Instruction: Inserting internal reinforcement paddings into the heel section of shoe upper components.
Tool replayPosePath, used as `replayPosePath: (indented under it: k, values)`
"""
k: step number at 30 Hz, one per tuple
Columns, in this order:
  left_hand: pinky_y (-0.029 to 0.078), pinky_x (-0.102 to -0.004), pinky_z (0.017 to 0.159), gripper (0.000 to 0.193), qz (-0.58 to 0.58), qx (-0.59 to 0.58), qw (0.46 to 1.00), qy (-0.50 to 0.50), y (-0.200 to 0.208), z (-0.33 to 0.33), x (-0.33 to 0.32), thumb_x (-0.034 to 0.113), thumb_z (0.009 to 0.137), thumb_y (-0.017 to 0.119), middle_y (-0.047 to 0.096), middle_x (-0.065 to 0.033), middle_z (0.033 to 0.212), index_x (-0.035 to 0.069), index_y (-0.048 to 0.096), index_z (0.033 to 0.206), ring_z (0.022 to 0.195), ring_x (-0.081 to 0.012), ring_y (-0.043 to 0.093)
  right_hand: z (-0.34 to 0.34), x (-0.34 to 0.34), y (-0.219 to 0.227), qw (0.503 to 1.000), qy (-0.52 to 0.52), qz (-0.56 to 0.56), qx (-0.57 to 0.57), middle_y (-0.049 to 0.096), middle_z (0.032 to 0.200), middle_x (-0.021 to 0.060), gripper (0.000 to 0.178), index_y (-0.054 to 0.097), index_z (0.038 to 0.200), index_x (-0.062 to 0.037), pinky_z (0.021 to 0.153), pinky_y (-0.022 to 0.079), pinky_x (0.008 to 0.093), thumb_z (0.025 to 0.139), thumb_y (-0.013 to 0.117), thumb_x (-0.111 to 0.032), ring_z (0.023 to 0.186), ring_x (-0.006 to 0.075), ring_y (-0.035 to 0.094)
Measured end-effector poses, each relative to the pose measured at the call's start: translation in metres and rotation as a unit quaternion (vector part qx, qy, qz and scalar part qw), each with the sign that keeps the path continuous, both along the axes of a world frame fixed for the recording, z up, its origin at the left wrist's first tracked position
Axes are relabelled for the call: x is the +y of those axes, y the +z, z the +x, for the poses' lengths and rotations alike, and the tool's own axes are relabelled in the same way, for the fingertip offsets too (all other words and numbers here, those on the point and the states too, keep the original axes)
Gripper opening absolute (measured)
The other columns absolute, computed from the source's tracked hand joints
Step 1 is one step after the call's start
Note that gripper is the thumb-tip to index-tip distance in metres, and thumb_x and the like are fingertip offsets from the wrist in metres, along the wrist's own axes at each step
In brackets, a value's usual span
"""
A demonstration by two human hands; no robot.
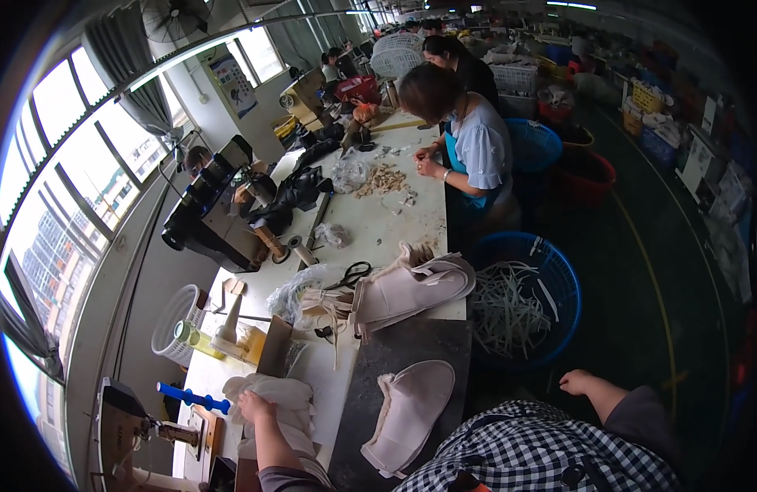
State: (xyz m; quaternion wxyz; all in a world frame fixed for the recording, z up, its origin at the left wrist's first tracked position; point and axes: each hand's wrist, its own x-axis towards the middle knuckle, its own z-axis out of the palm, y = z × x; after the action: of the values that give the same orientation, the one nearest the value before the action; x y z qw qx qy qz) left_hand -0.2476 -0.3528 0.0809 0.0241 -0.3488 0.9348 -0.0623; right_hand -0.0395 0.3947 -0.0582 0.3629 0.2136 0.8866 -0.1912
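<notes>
Head view. Left hand (254,406) resting on a pale fleecy bundle (284,410) at the near left of the surface (378,221); fingers curled over its top edge, grip appearing loose rather than clenched. Right hand (577,381) off the surface, hanging free beside the blue basket (559,283) of pale strips, fingers loosely bent, holding nothing. Pale boot upper (411,414) lying flat on the dark mat (411,344), just right of the bundle and untouched. Stack of similar uppers (411,287) beyond, scissors (354,273) beside it. Judged advisable: firmer gathering of the bundle before lifting, second hand brought in for support, clearance kept from the blue-handled tool (191,398) at left.
</notes>
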Motion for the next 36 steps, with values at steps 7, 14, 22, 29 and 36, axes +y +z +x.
replayPosePath:
  k: [7,14,22,29,36]
  values:
    - [0.047,-0.0392,0.093,0.064,-0.109,0.026,0.993,-0.023,-0.001,0.016,0.002,0.028,0.069,0.081,0.051,-0.0085,0.124,0.01,0.05,0.122,0.118,-0.0258,0.051,0.004,-0.018,0.01,0.999,0.043,-0.013,-0.023,0.062,0.124,0.0086,0.036,0.064,0.122,-0.0195,0.096,0.047,0.0393,0.089,0.062,-0.033,0.113,0.0281,0.059]
    - [0.046,-0.0444,0.076,0.008,0.136,0.385,0.902,-0.14,0.019,0.066,0.023,0.006,0.079,0.059,0.057,-0.0169,0.09,0.003,0.058,0.086,0.085,-0.0371,0.056,-0.05,-0.043,0.046,0.978,0.184,-0.093,0.023,0.067,0.114,0.0114,0.032,0.068,0.116,-0.0152,0.09,0.05,0.0392,0.088,0.064,-0.03,0.105,0.0289,0.063]
    - [0.046,-0.0375,0.072,0.021,0.042,0.478,0.786,-0.389,0.077,0.135,0.161,0.0,0.074,0.067,0.057,-0.0078,0.088,0.009,0.057,0.089,0.08,-0.0285,0.056,-0.144,-0.209,0.208,0.757,0.193,-0.617,-0.093,0.066,0.115,0.0127,0.038,0.058,0.125,-0.0007,0.094,0.049,0.0339,0.095,0.059,-0.025,0.107,0.0208,0.063]
    - [0.044,-0.0355,0.085,0.033,0.021,0.36,0.78,-0.512,0.043,0.177,0.229,0.013,0.074,0.061,0.057,-0.0026,0.108,0.015,0.065,0.106,0.098,-0.0196,0.056,-0.136,-0.366,0.19,0.699,-0.028,-0.714,-0.033,0.059,0.12,0.0118,0.043,0.045,0.131,-0.0028,0.09,0.052,0.0379,0.096,0.057,-0.026,0.108,0.0237,0.06]
    - [0.038,-0.043,0.1,0.08,0.072,0.256,0.935,-0.235,0.003,0.21,0.179,0.009,0.069,0.074,0.04,-0.0171,0.14,0.015,0.042,0.141,0.123,-0.0332,0.046,-0.141,-0.384,0.139,0.702,-0.146,-0.696,-0.039,0.058,0.119,0.0107,0.036,0.046,0.129,-0.0032,0.09,0.053,0.0426,0.095,0.055,-0.013,0.105,0.0249,0.06]
